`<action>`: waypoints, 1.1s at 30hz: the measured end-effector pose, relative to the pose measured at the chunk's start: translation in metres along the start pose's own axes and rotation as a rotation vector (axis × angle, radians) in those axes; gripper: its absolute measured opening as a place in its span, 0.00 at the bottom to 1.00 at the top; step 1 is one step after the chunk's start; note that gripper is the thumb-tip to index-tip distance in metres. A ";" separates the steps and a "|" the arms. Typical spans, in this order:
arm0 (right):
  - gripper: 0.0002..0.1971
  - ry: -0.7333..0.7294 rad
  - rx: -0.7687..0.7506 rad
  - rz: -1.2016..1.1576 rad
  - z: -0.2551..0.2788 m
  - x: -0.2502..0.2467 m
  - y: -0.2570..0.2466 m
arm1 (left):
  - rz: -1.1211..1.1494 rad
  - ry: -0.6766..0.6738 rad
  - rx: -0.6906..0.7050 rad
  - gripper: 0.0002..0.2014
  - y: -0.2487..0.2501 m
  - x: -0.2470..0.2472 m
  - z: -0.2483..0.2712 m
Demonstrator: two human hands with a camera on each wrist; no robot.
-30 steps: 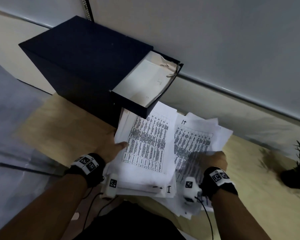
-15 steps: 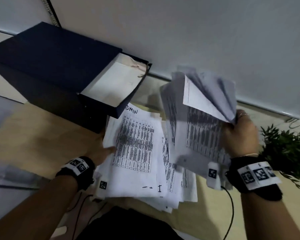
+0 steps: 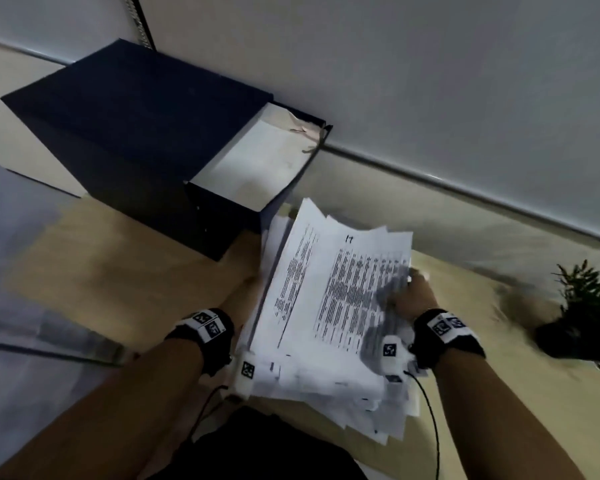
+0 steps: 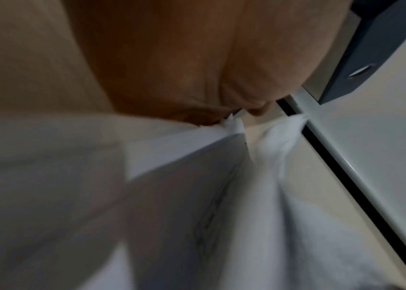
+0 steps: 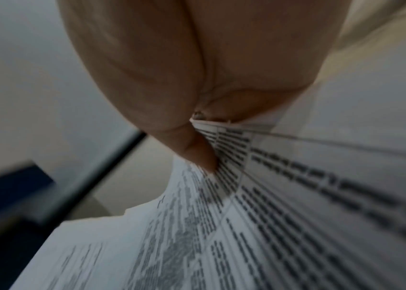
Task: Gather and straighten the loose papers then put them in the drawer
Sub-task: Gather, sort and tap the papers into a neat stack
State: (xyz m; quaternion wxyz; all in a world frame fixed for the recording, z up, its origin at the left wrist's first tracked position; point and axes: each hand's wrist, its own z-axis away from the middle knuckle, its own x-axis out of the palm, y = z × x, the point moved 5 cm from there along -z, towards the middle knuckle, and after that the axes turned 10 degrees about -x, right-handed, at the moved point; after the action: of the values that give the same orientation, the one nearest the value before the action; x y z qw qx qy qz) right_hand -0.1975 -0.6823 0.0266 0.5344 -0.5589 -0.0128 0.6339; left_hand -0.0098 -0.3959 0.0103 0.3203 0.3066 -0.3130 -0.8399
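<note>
A thick, uneven pile of printed papers (image 3: 329, 306) sits tilted over the wooden table's front edge, held between both hands. My left hand (image 3: 240, 295) is at the pile's left edge, fingers hidden behind the sheets; in the left wrist view its fingers (image 4: 256, 109) curl at the edge of the papers (image 4: 197, 176). My right hand (image 3: 414, 293) grips the right edge. The thumb (image 5: 198, 155) presses on the top printed sheet (image 5: 296, 215). The dark blue drawer (image 3: 222, 216) stands open just behind the pile, its inside pale.
The drawer belongs to a dark blue cabinet (image 3: 136, 133) at the back left of the table (image 3: 118, 271). A potted plant (image 3: 586, 306) stands at the right edge. A pale wall with a rail runs close behind.
My right hand has brought its lifted bundle down and left onto the sheets at my left hand. The papers now form one pile between both hands.
</note>
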 end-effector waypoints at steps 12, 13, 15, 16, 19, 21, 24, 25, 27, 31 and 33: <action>0.04 0.114 0.034 -0.116 0.024 0.068 -0.027 | -0.216 -0.020 -0.135 0.41 0.012 0.018 -0.022; 0.05 0.116 0.001 -0.191 0.027 0.072 -0.029 | -0.249 -0.004 -0.122 0.41 0.014 0.018 -0.021; 0.08 0.136 -0.005 -0.273 0.037 0.071 -0.029 | -0.311 0.050 -0.027 0.38 0.018 0.024 -0.016; 0.10 0.146 0.023 -0.317 0.040 0.070 -0.021 | -0.309 0.064 0.035 0.36 0.024 0.027 -0.008; 0.32 0.200 0.114 -0.487 0.055 0.048 -0.012 | -0.259 0.083 0.305 0.29 0.050 0.026 0.025; 0.48 0.284 0.079 -0.634 0.065 0.024 -0.016 | -0.201 0.095 0.491 0.26 0.073 0.019 0.057; 0.31 0.409 -0.068 -0.813 0.076 -0.019 -0.036 | -0.091 0.071 0.647 0.26 0.104 0.005 0.093; 0.22 0.438 -0.128 -0.813 0.082 -0.034 -0.051 | -0.050 0.063 0.651 0.26 0.111 0.001 0.100; 0.08 0.530 -0.255 -0.797 0.097 -0.066 -0.083 | 0.026 0.083 0.676 0.18 0.126 -0.004 0.109; 0.13 0.682 -0.400 -0.873 0.112 -0.097 -0.119 | 0.222 0.133 0.743 0.17 0.149 -0.008 0.124; 0.16 0.643 -0.366 -0.830 0.108 -0.084 -0.118 | 0.263 0.110 0.694 0.19 0.138 -0.005 0.114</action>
State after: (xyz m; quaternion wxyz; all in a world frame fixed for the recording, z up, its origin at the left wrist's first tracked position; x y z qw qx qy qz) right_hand -0.2138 -0.6273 0.1981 0.6104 -0.7560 -0.1780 0.1553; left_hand -0.0405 -0.4370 0.1820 0.3190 0.3987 -0.5979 -0.6178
